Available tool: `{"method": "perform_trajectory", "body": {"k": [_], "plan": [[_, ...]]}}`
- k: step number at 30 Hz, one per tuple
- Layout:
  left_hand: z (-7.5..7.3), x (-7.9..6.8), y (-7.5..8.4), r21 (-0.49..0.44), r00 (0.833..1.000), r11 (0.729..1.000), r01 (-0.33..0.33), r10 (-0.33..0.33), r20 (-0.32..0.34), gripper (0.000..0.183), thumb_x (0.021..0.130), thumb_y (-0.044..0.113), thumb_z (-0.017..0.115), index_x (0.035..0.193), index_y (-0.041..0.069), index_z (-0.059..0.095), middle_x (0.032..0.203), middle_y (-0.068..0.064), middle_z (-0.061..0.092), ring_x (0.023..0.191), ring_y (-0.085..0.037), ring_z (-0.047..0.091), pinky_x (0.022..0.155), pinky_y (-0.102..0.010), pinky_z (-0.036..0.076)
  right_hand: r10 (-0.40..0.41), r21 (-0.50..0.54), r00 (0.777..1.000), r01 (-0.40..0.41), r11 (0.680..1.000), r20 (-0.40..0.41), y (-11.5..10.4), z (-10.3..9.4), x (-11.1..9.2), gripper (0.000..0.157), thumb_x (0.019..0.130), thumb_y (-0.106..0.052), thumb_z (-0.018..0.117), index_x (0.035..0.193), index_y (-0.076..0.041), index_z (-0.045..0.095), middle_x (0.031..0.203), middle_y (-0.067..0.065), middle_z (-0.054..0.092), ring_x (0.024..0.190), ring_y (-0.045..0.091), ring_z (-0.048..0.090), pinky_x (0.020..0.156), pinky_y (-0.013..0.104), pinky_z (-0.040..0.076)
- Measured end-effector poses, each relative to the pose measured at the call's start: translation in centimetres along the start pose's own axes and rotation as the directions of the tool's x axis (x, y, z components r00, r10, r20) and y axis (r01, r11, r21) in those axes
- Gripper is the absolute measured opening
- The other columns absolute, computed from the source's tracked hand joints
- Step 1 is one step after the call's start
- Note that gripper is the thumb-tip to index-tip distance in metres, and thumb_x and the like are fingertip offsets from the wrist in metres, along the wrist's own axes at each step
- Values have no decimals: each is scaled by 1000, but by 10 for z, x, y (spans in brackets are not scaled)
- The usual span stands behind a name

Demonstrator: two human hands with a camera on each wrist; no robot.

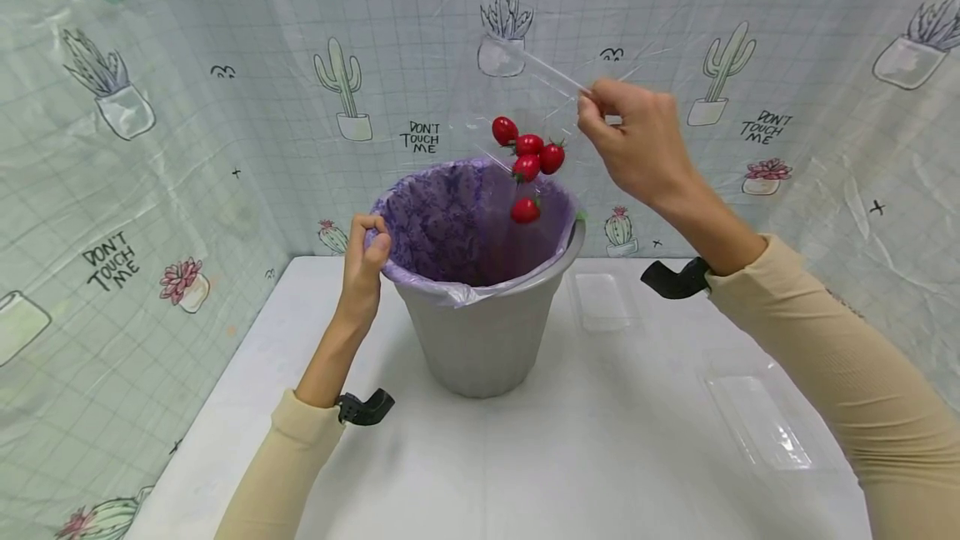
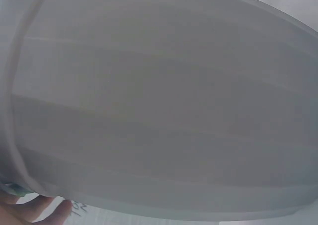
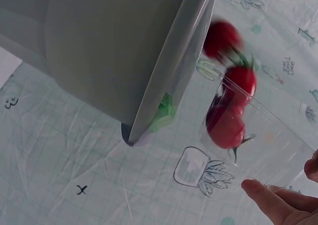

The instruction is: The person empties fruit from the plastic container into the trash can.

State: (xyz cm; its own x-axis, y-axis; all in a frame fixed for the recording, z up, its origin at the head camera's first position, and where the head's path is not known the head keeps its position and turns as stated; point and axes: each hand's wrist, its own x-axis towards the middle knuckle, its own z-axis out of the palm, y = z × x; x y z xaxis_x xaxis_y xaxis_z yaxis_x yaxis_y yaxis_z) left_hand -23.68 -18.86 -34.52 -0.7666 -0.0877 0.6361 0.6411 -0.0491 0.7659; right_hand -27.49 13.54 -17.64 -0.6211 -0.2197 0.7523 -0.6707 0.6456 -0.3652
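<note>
A grey trash bin (image 1: 483,340) stands upright, lined with a purple patterned bag (image 1: 427,227) folded over its rim. My left hand (image 1: 365,269) grips the rim on the left side, fingers curled over it; the left wrist view mostly shows the bin's grey wall (image 2: 159,106). Above the opening, my right hand (image 1: 637,136) pinches the edge of a clear plastic container (image 3: 278,135), which is tipped toward the bin. Several red cherry tomatoes (image 1: 529,145) with green stems tumble out of it. One tomato (image 1: 525,210) is lower than the others, in front of the bin's opening.
Two clear plastic trays lie on the white table to the right: one tray (image 1: 603,302) beside the bin, another tray (image 1: 761,415) nearer the right arm. A printed plastic sheet (image 1: 270,107) with cactus drawings hangs around the back and sides.
</note>
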Motion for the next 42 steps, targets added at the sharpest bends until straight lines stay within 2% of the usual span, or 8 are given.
{"method": "perform_trajectory", "body": {"k": [5, 12, 21, 24, 34, 42], "plan": [[1, -1, 1, 0, 1000, 1000, -3, 3, -1, 12, 93, 31, 52, 100, 23, 46, 94, 8, 37, 92, -11, 35, 84, -27, 24, -2, 10, 1000, 2, 1000, 6, 0, 1, -1, 27, 102, -16, 49, 88, -2, 68, 83, 10, 68, 77, 14, 51, 70, 14, 41], [1, -1, 2, -1, 1000, 1000, 1, -1, -2, 13, 92, 31, 52, 100, 23, 46, 94, 8, 37, 93, -11, 35, 84, -28, 24, -10, 7, 1000, 10, 1000, -2, 1, 1, -1, 27, 102, -17, 49, 87, -2, 67, 83, 11, 68, 77, 13, 51, 68, 16, 39], [0, -1, 1, -6, 1000, 1000, 5, -5, -6, 15, 93, 34, 53, 100, 23, 46, 96, 7, 38, 94, -11, 35, 85, -28, 24, -30, -9, 1000, 30, 1000, -9, 0, 1, -1, 25, 102, -15, 50, 89, -3, 68, 81, 9, 66, 76, 13, 51, 70, 9, 43], [0, -1, 1, -9, 1000, 1000, 6, -6, -6, 16, 93, 36, 54, 100, 23, 46, 96, 7, 38, 95, -11, 36, 86, -28, 24, -46, -12, 999, 46, 999, -13, -1, 2, 0, 25, 101, -14, 50, 88, -2, 68, 80, 9, 65, 75, 15, 50, 68, 11, 41], [1, -1, 1, -3, 1000, 1000, 8, -8, -7, 14, 92, 32, 52, 100, 23, 45, 96, 7, 38, 96, -11, 35, 87, -29, 24, -44, 13, 999, 44, 999, -7, -4, 5, 0, 25, 101, -13, 50, 88, -2, 68, 81, 9, 65, 76, 15, 51, 69, 10, 43], [1, -2, 3, -7, 1000, 1000, 4, -4, -7, 15, 93, 33, 53, 101, 23, 46, 99, 7, 39, 99, -11, 36, 90, -29, 25, -76, -3, 997, 76, 997, -16, -3, 5, 1, 24, 101, -12, 51, 88, -2, 68, 80, 8, 65, 75, 6, 49, 71, 9, 47]]}}
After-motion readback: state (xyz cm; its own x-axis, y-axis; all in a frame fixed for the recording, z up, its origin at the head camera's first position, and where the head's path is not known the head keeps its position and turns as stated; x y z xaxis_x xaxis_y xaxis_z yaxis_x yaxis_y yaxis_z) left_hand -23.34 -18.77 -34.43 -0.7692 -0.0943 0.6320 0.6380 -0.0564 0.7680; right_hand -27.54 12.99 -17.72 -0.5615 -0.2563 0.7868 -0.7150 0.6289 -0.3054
